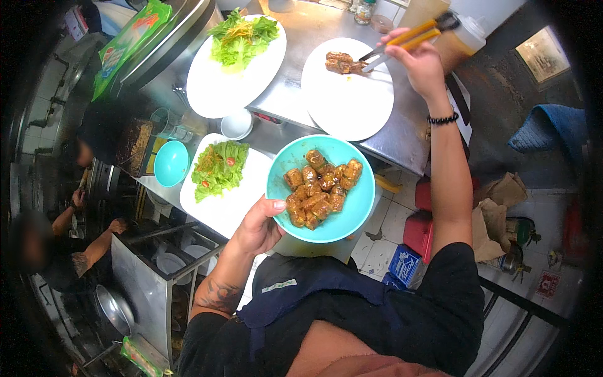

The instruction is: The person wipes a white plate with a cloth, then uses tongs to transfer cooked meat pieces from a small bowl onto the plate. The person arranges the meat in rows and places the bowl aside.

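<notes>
My left hand (pixel 260 225) grips the rim of a turquoise bowl (pixel 321 235) holding several glazed brown rolls (pixel 316 205). Tongs (pixel 414 35) with yellow handles are in my right hand (pixel 417 61), their tips at a few similar rolls (pixel 340 62) on a round white plate (pixel 348 106). To the left of that plate, an oval white plate (pixel 212 92) bears lettuce with orange shreds (pixel 242 37). Nearer me, a squarish white plate (pixel 221 212) carries more lettuce with tomato pieces (pixel 219 172).
A small turquoise bowl (pixel 171 163), white bowls (pixel 236 124) and a clear glass (pixel 165 122) stand left. Squeeze bottles (pixel 464 40) stand at the back right. A co-worker's arms (pixel 96 235) show at far left, beside a metal rack (pixel 141 287).
</notes>
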Tool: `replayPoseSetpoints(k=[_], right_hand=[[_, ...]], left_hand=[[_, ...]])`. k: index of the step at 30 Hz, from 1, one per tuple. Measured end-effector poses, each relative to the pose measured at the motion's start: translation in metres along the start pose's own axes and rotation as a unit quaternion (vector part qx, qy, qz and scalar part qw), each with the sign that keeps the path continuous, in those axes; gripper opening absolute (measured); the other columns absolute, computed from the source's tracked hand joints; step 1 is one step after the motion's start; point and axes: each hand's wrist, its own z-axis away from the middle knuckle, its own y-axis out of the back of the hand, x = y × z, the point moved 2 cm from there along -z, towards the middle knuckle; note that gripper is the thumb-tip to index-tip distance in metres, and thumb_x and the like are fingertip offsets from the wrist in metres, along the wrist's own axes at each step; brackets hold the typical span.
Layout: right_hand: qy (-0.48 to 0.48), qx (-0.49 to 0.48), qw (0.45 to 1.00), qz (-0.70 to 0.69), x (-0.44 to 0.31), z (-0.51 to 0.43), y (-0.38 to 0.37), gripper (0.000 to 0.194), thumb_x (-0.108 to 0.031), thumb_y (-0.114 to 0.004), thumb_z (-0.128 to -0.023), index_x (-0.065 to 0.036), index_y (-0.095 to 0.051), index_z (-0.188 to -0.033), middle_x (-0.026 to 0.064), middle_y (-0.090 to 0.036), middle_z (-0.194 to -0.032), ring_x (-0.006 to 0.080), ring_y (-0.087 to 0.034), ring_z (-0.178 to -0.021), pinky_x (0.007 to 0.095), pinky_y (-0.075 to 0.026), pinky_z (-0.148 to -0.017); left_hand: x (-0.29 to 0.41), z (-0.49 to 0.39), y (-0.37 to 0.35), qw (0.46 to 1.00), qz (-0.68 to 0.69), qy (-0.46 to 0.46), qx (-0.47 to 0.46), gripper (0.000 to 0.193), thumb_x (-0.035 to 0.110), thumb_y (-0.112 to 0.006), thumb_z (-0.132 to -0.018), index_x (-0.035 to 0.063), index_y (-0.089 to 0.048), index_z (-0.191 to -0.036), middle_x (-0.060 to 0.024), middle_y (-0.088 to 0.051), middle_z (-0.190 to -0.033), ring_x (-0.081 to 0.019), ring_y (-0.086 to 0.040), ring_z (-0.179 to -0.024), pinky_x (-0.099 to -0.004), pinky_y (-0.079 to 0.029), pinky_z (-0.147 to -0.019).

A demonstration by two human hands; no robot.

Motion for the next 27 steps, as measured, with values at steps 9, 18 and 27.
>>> replayPoseSetpoints(k=[9, 18, 27], right_hand=[[0.079, -0.043, 0.996, -0.014, -0.011, 0.044, -0.002, 0.046, -0.002, -0.072, -0.082, -0.001, -0.052, -0.123, 0.0137, -0.061, -0.120, 0.0253, -0.059, -0.116, 0.0379, -0.049, -0.100], [-0.146, 0.073, 0.986, 0.036, -0.021, -0.008, -0.001, 0.041, -0.029, -0.072, -0.088, -0.004, -0.059, -0.118, 0.0057, -0.067, -0.106, 0.0139, -0.063, -0.100, 0.0301, -0.052, -0.086], [-0.063, -0.016, 0.997, 0.043, -0.001, -0.011, 0.006, 0.040, -0.026, -0.070, -0.089, -0.005, -0.058, -0.120, 0.0082, -0.067, -0.109, 0.0143, -0.062, -0.102, 0.0299, -0.050, -0.086]], left_hand=[[-0.001, 0.000, -0.003, 1.000, 0.006, -0.004, 0.006, 0.069, 0.025, -0.059, -0.086, -0.0045, -0.030, -0.142, -0.0202, -0.048, -0.135, -0.0273, -0.055, -0.121, -0.0395, -0.048, -0.101], [-0.004, 0.002, -0.003, 1.000, 0.005, 0.016, -0.008, 0.066, 0.024, -0.059, -0.086, -0.0047, -0.033, -0.140, -0.0195, -0.051, -0.134, -0.0275, -0.057, -0.119, -0.0394, -0.049, -0.100], [-0.002, 0.004, -0.006, 1.000, 0.006, -0.003, 0.004, 0.067, 0.025, -0.059, -0.086, -0.0045, -0.033, -0.140, -0.0193, -0.050, -0.134, -0.0271, -0.057, -0.118, -0.0399, -0.047, -0.101]])
